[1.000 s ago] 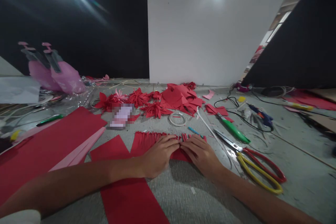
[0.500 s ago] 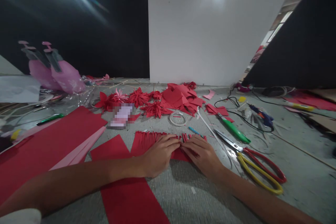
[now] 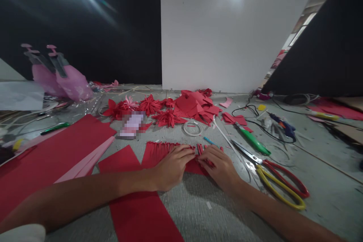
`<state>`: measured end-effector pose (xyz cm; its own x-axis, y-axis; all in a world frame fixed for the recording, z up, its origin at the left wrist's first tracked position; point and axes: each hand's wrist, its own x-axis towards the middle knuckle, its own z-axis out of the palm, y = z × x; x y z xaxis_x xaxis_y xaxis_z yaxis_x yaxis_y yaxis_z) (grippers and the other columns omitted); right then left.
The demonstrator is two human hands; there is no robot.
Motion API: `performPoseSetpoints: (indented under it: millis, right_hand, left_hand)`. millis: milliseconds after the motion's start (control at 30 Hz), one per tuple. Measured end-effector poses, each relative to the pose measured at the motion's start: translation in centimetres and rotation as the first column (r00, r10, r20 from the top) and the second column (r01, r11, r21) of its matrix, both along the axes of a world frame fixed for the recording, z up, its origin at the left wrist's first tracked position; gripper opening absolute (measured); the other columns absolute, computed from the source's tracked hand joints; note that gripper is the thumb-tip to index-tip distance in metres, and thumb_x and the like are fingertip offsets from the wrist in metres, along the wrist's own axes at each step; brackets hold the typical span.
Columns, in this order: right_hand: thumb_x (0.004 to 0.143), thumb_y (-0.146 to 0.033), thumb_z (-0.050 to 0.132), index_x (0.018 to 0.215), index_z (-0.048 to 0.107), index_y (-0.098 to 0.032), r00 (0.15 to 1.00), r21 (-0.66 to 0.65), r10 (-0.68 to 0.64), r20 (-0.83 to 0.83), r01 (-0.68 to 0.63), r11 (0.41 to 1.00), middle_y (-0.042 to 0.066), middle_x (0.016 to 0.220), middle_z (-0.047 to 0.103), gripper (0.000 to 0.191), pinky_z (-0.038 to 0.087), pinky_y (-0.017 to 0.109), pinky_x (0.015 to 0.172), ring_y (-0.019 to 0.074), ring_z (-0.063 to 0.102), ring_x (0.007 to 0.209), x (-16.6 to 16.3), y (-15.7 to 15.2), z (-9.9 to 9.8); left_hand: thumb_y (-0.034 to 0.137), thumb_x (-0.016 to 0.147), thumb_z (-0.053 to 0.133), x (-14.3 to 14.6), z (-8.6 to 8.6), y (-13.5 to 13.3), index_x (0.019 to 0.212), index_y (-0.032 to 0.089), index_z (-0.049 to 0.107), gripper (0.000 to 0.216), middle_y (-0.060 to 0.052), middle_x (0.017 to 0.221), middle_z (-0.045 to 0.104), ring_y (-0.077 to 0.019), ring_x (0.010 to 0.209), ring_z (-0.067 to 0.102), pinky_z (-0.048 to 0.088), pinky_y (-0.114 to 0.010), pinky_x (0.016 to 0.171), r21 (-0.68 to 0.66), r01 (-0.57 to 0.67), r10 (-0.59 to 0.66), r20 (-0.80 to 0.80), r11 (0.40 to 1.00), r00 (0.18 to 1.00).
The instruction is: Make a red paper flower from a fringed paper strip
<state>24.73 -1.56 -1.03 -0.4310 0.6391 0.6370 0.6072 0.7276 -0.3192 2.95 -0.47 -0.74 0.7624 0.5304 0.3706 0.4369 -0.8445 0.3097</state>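
Left grip (image 3: 173, 165) and right grip (image 3: 220, 163) touch fringed red paper (image 3: 157, 153) near scissors (image 3: 257, 160).

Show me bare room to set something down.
Mostly bare: between the near red sheet, right forearm and fringed red strip, save one white scrap; also between scissors and thin stick. Crowded: beyond the strip, with white ring, red flowers and paper pile.

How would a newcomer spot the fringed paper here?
From the big white board, come down past the pile of red paper to the left hand and right hand. The fringed paper lies under both; unlike the plain red sheet to its left, its far side is split into narrow strips.
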Motion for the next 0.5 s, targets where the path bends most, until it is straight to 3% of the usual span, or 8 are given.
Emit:
performPoseSetpoints:
  millis: [133, 200, 267, 400, 500]
  right_hand:
    - [0.091, -0.013, 0.06, 0.081, 0.058, -0.021, 1.0, -0.027, -0.01, -0.012, 0.01, 1.0, 0.002, 0.078, 0.062, 0.012, 0.048, 0.034, 0.071, 0.0188, 0.056, 0.077, -0.1, 0.0, 0.2]
    - [0.091, -0.014, 0.061, 0.08, 0.055, -0.021, 0.999, -0.027, -0.031, -0.005, 0.031, 0.999, 0.001, 0.077, 0.06, 0.014, 0.048, 0.033, 0.069, 0.0184, 0.056, 0.076, -0.1, -0.1, 0.3]
    - [0.09, -0.018, 0.064, 0.08, 0.052, -0.021, 0.997, -0.004, -0.076, -0.006, 0.076, 0.997, 0.002, 0.078, 0.059, 0.015, 0.048, 0.034, 0.068, 0.0189, 0.056, 0.076, -0.1, -0.3, 0.3]
    - [0.092, -0.019, 0.061, 0.101, 0.055, -0.021, 0.988, 0.101, -0.138, -0.065, 0.144, 0.984, 0.007, 0.095, 0.06, 0.011, 0.052, 0.039, 0.081, 0.0216, 0.059, 0.091, 0.2, -0.8, 0.7]
    - [0.095, -0.012, 0.049, 0.114, 0.056, -0.021, 0.988, 0.177, -0.152, -0.015, 0.152, 0.972, 0.011, 0.108, 0.058, 0.022, 0.052, 0.042, 0.089, 0.0226, 0.059, 0.102, 0.4, -1.1, 2.1]
  left_hand:
    - [0.002, 0.088, 0.039, -0.4, 0.3, 0.4, 0.122, 0.016, 0.059, 0.042, -0.008, 0.126, 0.063, -0.0215, 0.124, 0.052, 0.04, -0.043, 0.111, -0.037, -0.104, 0.11, 0.207, 0.994, 0.972]
    - [0.001, 0.087, 0.036, -0.7, 1.6, 1.1, 0.11, 0.017, 0.063, 0.039, -0.006, 0.116, 0.066, -0.0201, 0.113, 0.057, 0.043, -0.042, 0.106, -0.071, -0.183, 0.197, 0.329, 0.98, 0.924]
    - [0.0, 0.087, 0.035, -1.0, 3.7, 1.9, 0.105, 0.018, 0.063, 0.038, -0.006, 0.109, 0.068, -0.0195, 0.108, 0.059, 0.046, -0.039, 0.1, -0.073, -0.219, 0.231, 0.349, 0.973, 0.908]
    - [0.01, 0.092, 0.045, -2.2, 7.2, 2.5, 0.105, 0.018, 0.064, 0.024, -0.006, 0.103, 0.069, -0.0205, 0.099, 0.063, 0.047, -0.038, 0.095, -0.064, -0.209, 0.215, 0.107, 0.976, 0.971]
    - [0.029, 0.09, 0.063, -3.5, 7.4, 1.9, 0.113, 0.018, 0.063, 0.026, -0.008, 0.111, 0.068, -0.0243, 0.108, 0.061, 0.046, -0.039, 0.097, -0.108, -0.077, 0.066, -0.103, 0.991, 0.992]
